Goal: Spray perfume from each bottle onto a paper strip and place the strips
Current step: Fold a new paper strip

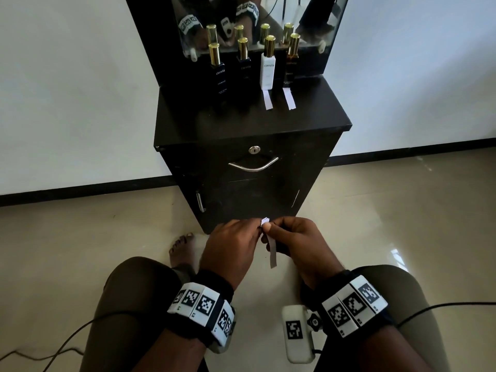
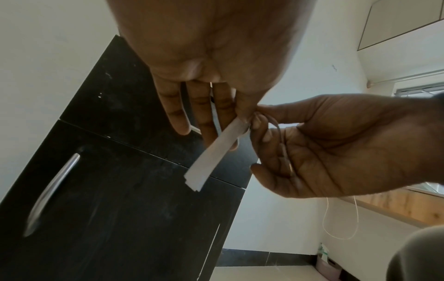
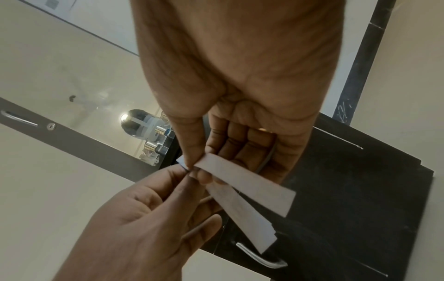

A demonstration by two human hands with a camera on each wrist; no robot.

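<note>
Black cabinet [image 1: 241, 124] carries four perfume bottles [image 1: 267, 67].

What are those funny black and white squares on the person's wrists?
Both hands are bare. Each wrist wears a black band ringed with white tiles printed with black square codes, on the left wrist and the right wrist. A white camera box with one more code hangs under the right wrist, and thin black cables trail away.

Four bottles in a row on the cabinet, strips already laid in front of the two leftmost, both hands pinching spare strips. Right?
Not quite. In the head view the two laid strips sit in front of the two rightmost bottles, the white bottle and the dark bottle. The four-bottle row holds, and left hand and right hand pinch spare strips.
</note>
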